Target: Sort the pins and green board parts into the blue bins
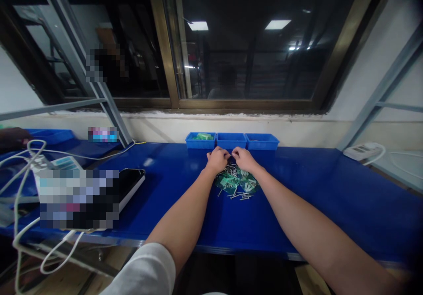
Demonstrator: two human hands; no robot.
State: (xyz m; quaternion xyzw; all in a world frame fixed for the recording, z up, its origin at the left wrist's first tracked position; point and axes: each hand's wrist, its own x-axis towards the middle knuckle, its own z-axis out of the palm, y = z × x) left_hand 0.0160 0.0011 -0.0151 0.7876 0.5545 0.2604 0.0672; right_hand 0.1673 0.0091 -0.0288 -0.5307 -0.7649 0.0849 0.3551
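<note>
Both my arms reach out over the blue bench (pixel 297 207). My left hand (pixel 217 159) and my right hand (pixel 243 157) meet above a pile of small green parts and metal pins (pixel 235 184). Each hand has its fingers curled shut and pinched toward the other; what they hold is too small to make out. Several loose pins lie at the near edge of the pile. Behind the hands stand three small blue bins (pixel 231 141); the left bin (pixel 200 140) holds green parts.
A black tablet (pixel 130 182) and white cables (pixel 29 224) lie at the left of the bench. A white power strip (pixel 362 150) sits at the far right. Another person's hand (pixel 13 137) shows at the left edge. A dark window runs behind.
</note>
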